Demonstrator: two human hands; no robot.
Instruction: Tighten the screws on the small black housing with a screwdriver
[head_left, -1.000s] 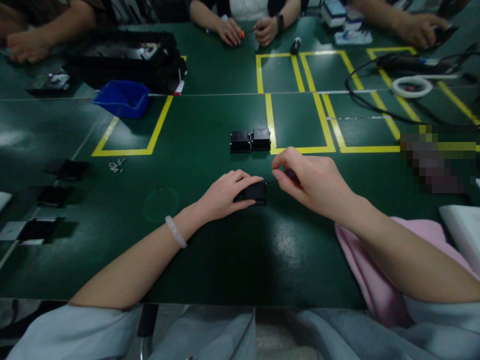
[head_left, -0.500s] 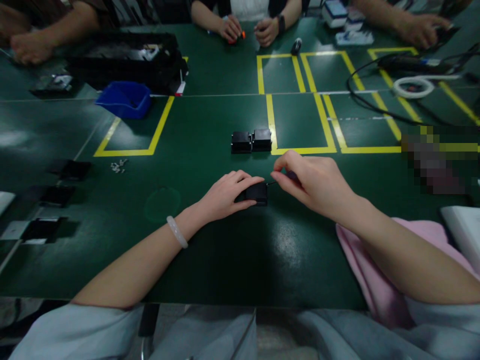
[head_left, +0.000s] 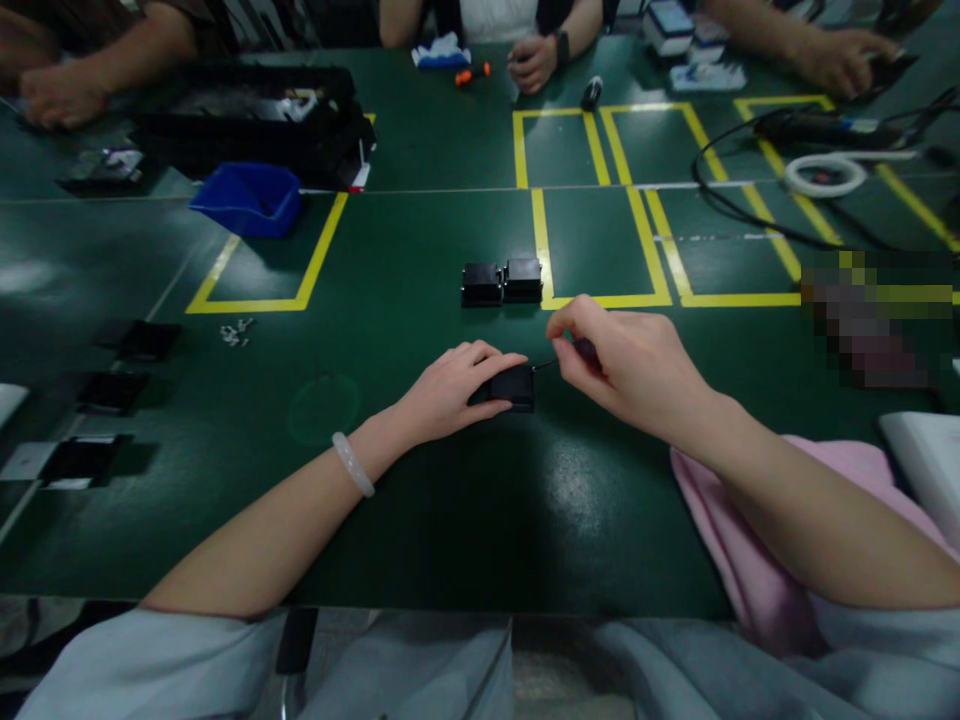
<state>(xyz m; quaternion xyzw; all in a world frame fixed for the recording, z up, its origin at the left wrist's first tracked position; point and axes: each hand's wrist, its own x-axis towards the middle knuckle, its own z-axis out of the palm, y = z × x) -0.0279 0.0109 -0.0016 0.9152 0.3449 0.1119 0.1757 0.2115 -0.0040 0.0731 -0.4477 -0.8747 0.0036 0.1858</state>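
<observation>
My left hand point(head_left: 461, 388) lies low over the table and grips a small black box-shaped part point(head_left: 513, 388) between thumb and fingers. At that part's right end is the tip of a thin dark shaft. The shaft belongs to a screwdriver point(head_left: 544, 364), whose handle is mostly hidden inside my closed right hand point(head_left: 619, 360). Just beyond my hands, two similar black parts point(head_left: 481, 284) sit side by side on the green table point(head_left: 420, 520). Farther left is a small pile of silvery screws point(head_left: 237, 332).
On the left are a blue bin point(head_left: 249, 200), a large black housing point(head_left: 247, 125) and several dark pieces point(head_left: 112, 390). A pink cloth point(head_left: 739, 530) lies under my right forearm. Cables point(head_left: 705, 190) curl at the right. Co-workers' hands point(head_left: 532, 65) are across the table.
Across the table, a co-worker's hand has left an orange-handled tool, which now lies uncovered beside a blue-and-white packet. My right fingertips have shifted slightly; my left hand stays in place.
</observation>
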